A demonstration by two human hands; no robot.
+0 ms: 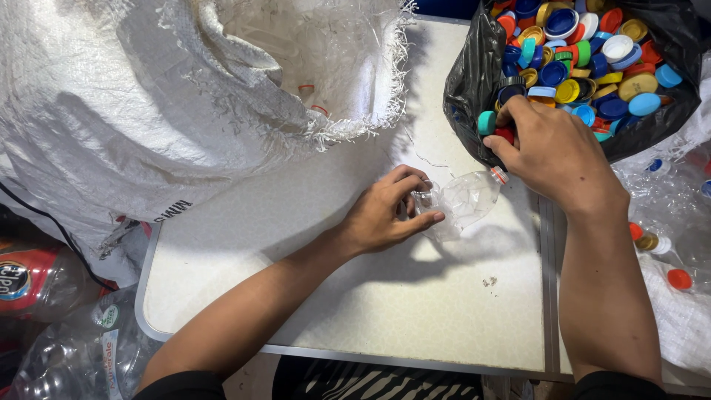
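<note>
Left hand near frame centre, forearm entering from 7 o'clock and running up toward 1 o'clock, wrist roughly straight, palm turned right. Fingers curled narrow around the base end of a crushed clear plastic bottle, thumb pressed along the lower side, index and middle hooked over the top. Bottle lying flat on the pale table, neck pointing to 2 o'clock, a red ring on the neck just under the right hand. Right hand at about 2 o'clock from the left, forearm coming up near vertical from 5 o'clock, wrist bent inward, knuckles up. Fingertips dug into the edge of a black plastic bag full of mixed bottle caps in blue, yellow, red, green, white and orange. Fingers closed narrow on the caps at the bag's lip; a teal cap and a red cap right at the thumb and index. Exact pinch hidden by the hand, so which cap is held: cannot tell. Hands near each other but apart, bottle neck between them. White woven sack at 10 o'clock, mouth open with frayed rim, a few clear bottles visible inside. More clear bottles off the table edge at 8 o'clock. Clear bottles with caps in a white sack at 4 o'clock, right of the table.
</note>
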